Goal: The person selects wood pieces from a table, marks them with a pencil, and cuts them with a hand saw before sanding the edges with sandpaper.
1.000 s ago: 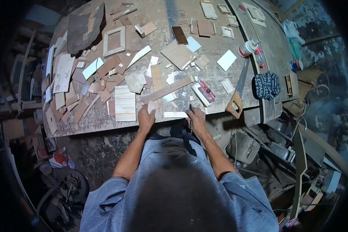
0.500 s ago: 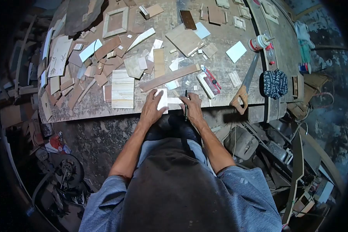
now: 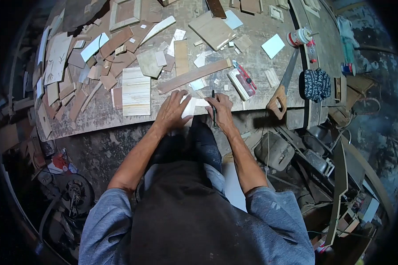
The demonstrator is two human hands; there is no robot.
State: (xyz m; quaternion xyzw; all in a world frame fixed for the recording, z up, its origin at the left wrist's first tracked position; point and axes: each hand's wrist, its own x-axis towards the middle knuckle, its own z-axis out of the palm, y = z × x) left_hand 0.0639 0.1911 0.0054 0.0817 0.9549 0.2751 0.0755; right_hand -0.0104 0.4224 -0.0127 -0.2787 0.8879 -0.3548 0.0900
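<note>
A dusty grey table (image 3: 97, 119) strewn with wood offcuts stands in a dim, cluttered workshop. The left hand (image 3: 172, 112) lies spread flat on one pale strip (image 3: 191, 106) at the near edge, and the right hand (image 3: 221, 110) is closed around one dark pencil (image 3: 213, 108) beside it. Farther right lie one handsaw (image 3: 282, 86) and one dark cap (image 3: 316, 85) lettered "ESPAÑA".

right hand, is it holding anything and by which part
The right hand grips a thin dark pencil-like tool around its middle, tip toward the pale wood strip. The left hand only presses flat on that strip.
</note>
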